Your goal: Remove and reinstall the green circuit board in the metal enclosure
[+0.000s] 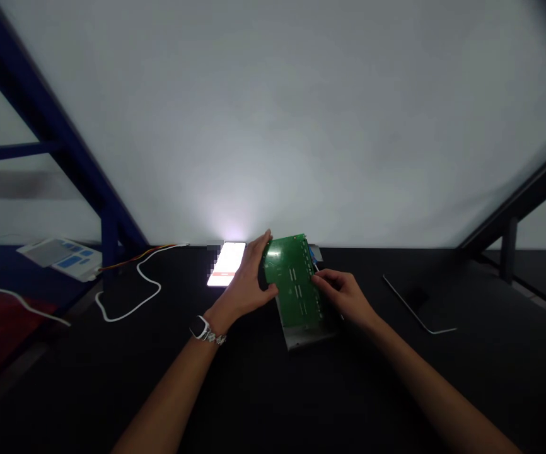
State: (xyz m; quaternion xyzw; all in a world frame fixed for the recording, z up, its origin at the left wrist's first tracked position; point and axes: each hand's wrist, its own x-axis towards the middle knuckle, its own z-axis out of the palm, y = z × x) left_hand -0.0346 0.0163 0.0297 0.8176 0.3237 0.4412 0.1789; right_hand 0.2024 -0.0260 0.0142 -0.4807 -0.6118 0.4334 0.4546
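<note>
A green circuit board [288, 277] stands tilted over a grey metal plate [301, 337] on the black table. My left hand [249, 280] grips the board's left edge, thumb low on its face and fingers toward its upper corner. At the right edge, my right hand [343, 291] has its fingertips pinched beside the row of connectors, where a thin pale piece like a wire end shows. Whether those fingers hold that piece or the board's edge is too small to tell. Something blue and grey shows behind the board's upper right corner.
A lit phone [227, 263] lies by the wall, left of my left hand. A white cable [152, 296] loops across the table's left side. At the right lies a bent metal rod [410, 310]. Blue frame posts [72, 139] rise at the left; a white printed panel [65, 257] lies beyond.
</note>
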